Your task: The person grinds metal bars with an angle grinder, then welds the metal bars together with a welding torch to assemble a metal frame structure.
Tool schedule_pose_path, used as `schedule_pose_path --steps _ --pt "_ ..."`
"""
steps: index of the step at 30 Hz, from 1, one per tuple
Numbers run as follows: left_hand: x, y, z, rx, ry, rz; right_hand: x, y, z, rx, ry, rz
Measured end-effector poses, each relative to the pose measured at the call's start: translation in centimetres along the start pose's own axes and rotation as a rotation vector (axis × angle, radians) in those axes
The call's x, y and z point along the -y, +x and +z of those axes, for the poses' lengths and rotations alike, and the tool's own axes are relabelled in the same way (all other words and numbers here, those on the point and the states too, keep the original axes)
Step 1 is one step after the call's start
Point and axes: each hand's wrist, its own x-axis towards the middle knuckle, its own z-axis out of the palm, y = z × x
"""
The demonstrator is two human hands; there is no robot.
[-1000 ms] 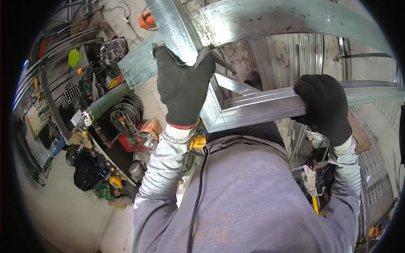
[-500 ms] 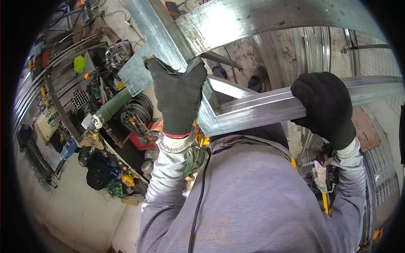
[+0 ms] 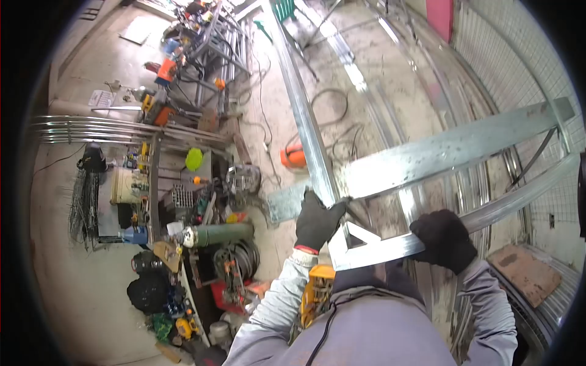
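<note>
A person is holding up a metal frame (image 3: 394,251) with two dark-gloved hands, just in front of the body. The left hand (image 3: 320,226) is clamping the frame near its corner, where a long bar (image 3: 300,107) is running away toward the top of the view; its thumb and fingers are lying on either side of that bar. The right hand (image 3: 444,241) is wrapping around the lower bar, its fingers closing over the top, and that bar is curving away to the right. A short brace (image 3: 362,231) is slanting across the corner between the hands. Beyond the left hand, a wide flat strip (image 3: 427,160) is crossing behind the long bar and reaching toward the wire mesh (image 3: 497,58) at the right.

An orange tool (image 3: 293,156) is lying on the floor (image 3: 244,152), beside the long bar. To the left, a green cylinder (image 3: 223,235) is lying near a coiled hose (image 3: 246,259). Something yellow (image 3: 317,293) is sitting below the left hand, near the left sleeve (image 3: 271,317). A brown board (image 3: 525,274) is resting at the lower right.
</note>
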Motion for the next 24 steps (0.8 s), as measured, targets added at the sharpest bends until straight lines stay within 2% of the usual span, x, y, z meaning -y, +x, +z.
schedule_pose_path --steps 4,7,13,15,17,19,24 --pt "0.4 1.0 0.8 -0.085 -0.001 0.070 0.3 -0.1 -0.3 -0.061 0.011 -0.029" --pt "-0.6 3.0 -0.1 -0.341 0.006 0.071 0.1 -0.5 0.4 -0.091 0.000 -0.042" --pt "-1.7 8.0 0.0 -0.298 -0.024 0.132 0.4 -0.4 -0.2 -0.049 -0.028 -0.032" --pt "-2.6 8.0 0.7 -0.230 0.133 0.070 0.2 -0.4 0.0 -0.034 -0.032 -0.030" --pt "-3.0 8.0 1.3 -0.260 0.179 0.035 0.6 -0.3 -0.3 -0.017 -0.028 -0.032" --pt "-2.8 8.2 1.4 -0.292 0.177 0.054 1.2 0.1 -0.9 0.128 -0.142 0.039" --pt "-2.4 8.1 2.2 -0.353 0.165 0.083 2.0 0.9 -1.9 0.142 -0.115 0.067"
